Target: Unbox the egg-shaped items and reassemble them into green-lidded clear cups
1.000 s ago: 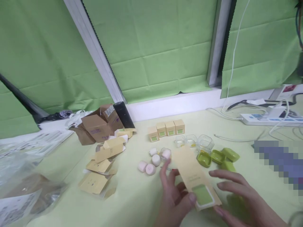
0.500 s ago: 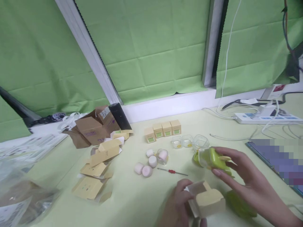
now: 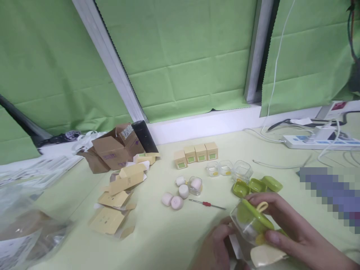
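- Head view: your right hand [image 3: 292,228] fingers grip clear square jar with green lid [image 3: 251,221].
- Left hand [image 3: 216,245] fingers clamp tan cardboard box [image 3: 266,255].
- Step looks like boxing; next, line jar up with box mouth.

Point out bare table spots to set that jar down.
Bare table between flattened cartons and left hand, below the pink rolls. Another strip between green lids and power strip. Crowded around the clear jars.
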The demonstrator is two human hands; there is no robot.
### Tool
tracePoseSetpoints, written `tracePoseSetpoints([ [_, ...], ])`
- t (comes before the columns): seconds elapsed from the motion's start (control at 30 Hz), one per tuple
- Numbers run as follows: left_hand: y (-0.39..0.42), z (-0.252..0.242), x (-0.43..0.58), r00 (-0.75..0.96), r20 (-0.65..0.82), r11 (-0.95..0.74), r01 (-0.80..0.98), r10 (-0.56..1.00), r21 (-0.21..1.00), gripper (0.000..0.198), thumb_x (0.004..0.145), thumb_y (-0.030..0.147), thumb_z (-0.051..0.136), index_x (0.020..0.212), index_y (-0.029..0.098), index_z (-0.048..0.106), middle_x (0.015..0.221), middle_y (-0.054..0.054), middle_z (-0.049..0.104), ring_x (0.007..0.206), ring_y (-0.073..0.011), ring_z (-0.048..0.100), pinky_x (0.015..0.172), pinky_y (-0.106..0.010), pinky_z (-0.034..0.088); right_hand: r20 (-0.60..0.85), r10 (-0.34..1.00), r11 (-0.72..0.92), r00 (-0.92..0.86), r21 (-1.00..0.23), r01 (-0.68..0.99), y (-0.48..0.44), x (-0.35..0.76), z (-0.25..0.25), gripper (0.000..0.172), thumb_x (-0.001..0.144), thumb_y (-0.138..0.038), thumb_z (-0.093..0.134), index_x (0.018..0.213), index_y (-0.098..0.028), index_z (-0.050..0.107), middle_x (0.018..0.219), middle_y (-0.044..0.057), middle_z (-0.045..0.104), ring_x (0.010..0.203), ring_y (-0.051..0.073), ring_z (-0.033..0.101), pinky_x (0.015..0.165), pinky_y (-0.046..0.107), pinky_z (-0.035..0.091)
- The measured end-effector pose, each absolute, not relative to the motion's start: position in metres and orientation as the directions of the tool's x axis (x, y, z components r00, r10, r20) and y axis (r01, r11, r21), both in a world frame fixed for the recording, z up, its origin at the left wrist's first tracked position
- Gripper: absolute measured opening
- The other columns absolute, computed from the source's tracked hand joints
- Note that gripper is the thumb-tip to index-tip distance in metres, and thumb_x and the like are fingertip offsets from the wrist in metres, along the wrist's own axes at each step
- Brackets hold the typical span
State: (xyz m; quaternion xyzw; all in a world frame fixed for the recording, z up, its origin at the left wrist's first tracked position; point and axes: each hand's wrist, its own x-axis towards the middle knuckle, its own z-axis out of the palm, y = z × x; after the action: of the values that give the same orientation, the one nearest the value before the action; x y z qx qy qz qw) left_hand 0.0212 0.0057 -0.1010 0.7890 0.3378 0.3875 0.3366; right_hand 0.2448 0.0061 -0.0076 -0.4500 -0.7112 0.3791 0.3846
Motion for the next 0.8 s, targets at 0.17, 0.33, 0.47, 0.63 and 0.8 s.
tracePoseSetpoints([
  [0.17, 0.005, -0.112, 0.022, 0.442, 0.326, -0.473, 0.278, 0.836, 0.836, 0.052, 0.067, 0.029, 0.065, 0.117, 0.023, 0.048, 0.116, -0.008, 0.059, 0.101, -0.0249, 0.059, 0.085, -0.033, 0.05, 0.209, 0.92, 0.326, -0.333, -0.877, 0.353, 0.005, 0.242, -0.002, 0.026, 0.081, -0.038, 0.058, 0.105, -0.03, 0.055, 0.103, 0.004, 0.062, 0.098, 0.024, 0.06, 0.08, 0.031, 0.053],
  [0.33, 0.006, -0.095, 0.027, 0.446, 0.31, -0.446, 0.242, 0.84, 0.862, 0.055, 0.064, 0.031, 0.068, 0.116, 0.024, 0.051, 0.121, -0.009, 0.058, 0.106, -0.029, 0.056, 0.09, -0.039, 0.047, 0.136, 0.965, 0.221, -0.224, -0.882, 0.416, 0.004, 0.24, 0.007, 0.025, 0.073, -0.043, 0.065, 0.093, -0.028, 0.064, 0.095, 0.002, 0.067, 0.093, 0.026, 0.062, 0.074, 0.029, 0.053],
  [0.47, 0.006, -0.072, 0.032, 0.472, 0.27, -0.417, 0.242, 0.84, 0.876, 0.051, 0.067, 0.03, 0.066, 0.117, 0.026, 0.054, 0.117, -0.008, 0.06, 0.106, -0.028, 0.057, 0.092, -0.039, 0.046, 0.013, 0.933, 0.181, -0.36, -0.881, 0.438, 0.007, 0.238, 0.013, 0.028, 0.071, -0.043, 0.07, 0.096, -0.031, 0.067, 0.1, 0.002, 0.069, 0.094, 0.026, 0.063, 0.077, 0.031, 0.054],
  [0.63, 0.01, -0.075, 0.029, 0.515, 0.345, -0.529, 0.267, 0.785, 0.805, 0.064, 0.068, 0.028, 0.068, 0.128, 0.027, 0.046, 0.124, -0.012, 0.054, 0.111, -0.0299, 0.053, 0.09, -0.042, 0.046, 0.006, 0.879, 0.28, -0.476, -0.815, 0.507, 0.007, 0.234, 0.012, 0.012, 0.082, -0.038, 0.06, 0.078, -0.032, 0.069, 0.111, 0.001, 0.063, 0.112, 0.024, 0.054, 0.098, 0.036, 0.043],
  [0.8, 0.011, -0.073, 0.023, 0.631, 0.273, -0.593, 0.372, 0.726, 0.714, 0.076, 0.071, 0.025, 0.067, 0.139, 0.032, 0.033, 0.131, -0.012, 0.045, 0.105, -0.027, 0.055, 0.087, -0.038, 0.047, 0.053, 0.927, 0.266, -0.371, -0.791, 0.552, 0.005, 0.237, 0.004, 0.016, 0.084, -0.042, 0.056, 0.092, -0.032, 0.066, 0.11, 0.006, 0.057, 0.111, 0.026, 0.053, 0.093, 0.039, 0.047],
])
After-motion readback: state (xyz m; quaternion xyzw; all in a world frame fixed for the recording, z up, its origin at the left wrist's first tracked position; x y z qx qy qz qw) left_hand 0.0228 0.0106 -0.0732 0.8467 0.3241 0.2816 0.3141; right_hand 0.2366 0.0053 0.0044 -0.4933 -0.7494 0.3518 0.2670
